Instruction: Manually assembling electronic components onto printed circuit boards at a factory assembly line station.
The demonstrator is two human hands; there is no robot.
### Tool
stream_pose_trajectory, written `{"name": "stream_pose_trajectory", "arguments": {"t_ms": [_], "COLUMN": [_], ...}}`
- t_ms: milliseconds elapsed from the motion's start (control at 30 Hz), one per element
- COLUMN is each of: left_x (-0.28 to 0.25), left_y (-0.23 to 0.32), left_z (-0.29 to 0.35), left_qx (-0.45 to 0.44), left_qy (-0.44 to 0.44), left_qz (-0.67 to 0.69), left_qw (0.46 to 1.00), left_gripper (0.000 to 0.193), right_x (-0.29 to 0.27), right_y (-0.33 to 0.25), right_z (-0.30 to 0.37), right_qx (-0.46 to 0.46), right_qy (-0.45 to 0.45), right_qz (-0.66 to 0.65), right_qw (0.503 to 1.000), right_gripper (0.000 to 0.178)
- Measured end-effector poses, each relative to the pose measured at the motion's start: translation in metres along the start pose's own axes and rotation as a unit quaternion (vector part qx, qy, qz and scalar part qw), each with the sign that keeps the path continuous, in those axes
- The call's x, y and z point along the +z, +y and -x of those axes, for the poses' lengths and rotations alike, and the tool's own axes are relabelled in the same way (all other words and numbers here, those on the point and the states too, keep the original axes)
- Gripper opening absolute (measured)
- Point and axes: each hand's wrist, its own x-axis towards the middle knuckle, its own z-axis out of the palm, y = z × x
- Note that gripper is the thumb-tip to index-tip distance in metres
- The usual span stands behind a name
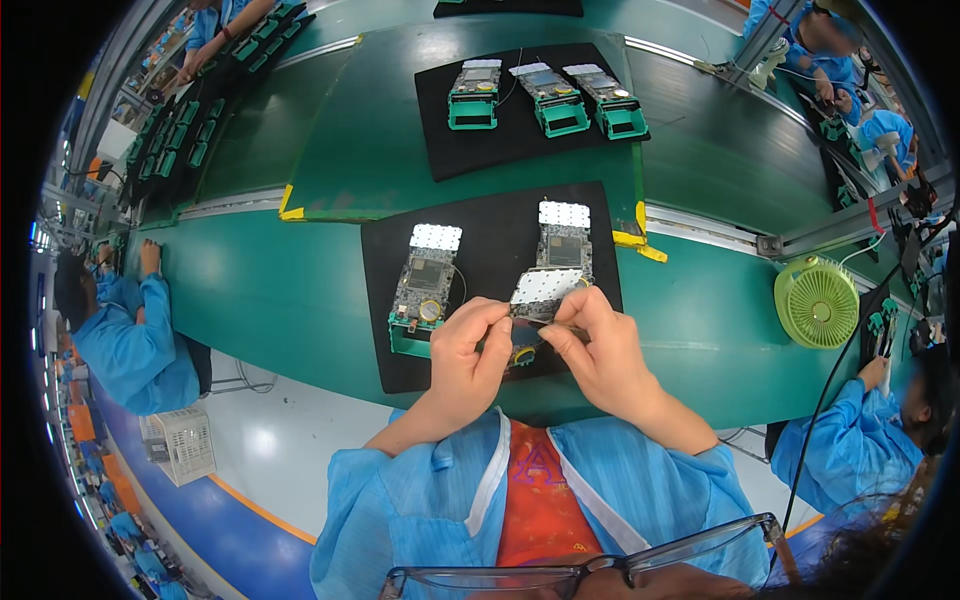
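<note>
Between my two hands, over the near black mat (375,290), I hold up a circuit board with a white dotted keypad panel (546,287). My left hand (468,350) pinches its left edge. On the other side the fingers of my right hand (608,350) are closed on the right edge. Left of my hands lies another circuit board (428,275) with a white dotted panel, a round coin-like part and a green frame at its near end. Just beyond the held board is a third circuit board (565,245), its near part hidden.
On the far black mat (440,150) lie several boards in green frames (472,95). A green fan (816,303) stands on the right of the green bench (270,265). Co-workers in blue sit at left (130,350) and right (850,450). A black cable hangs at right.
</note>
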Motion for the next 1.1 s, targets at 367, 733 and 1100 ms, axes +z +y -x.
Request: {"name": "stream_pose_trajectory", "arguments": {"t_ms": [367,733,1100], "left_x": [0.011,0.003,0.000], "left_y": [-0.010,-0.012,-0.039], "left_z": [0.001,-0.001,-0.021], "left_qx": [0.028,0.000,0.032], "left_qy": [0.005,0.040,0.055], "left_qz": [0.016,-0.048,-0.326], "left_qw": [0.999,0.998,0.943], "left_gripper": [0.007,0.009,0.062], "right_x": [-0.002,-0.006,-0.019], "right_y": [0.005,0.012,0.049], "right_z": [0.002,-0.002,-0.022], "right_qx": [0.053,0.010,0.115], "right_qy": [-0.012,0.045,0.064], "right_qz": [-0.050,-0.005,0.086], "right_qw": [0.997,0.999,0.988], "right_gripper": [0.026,0.035,0.057]}}
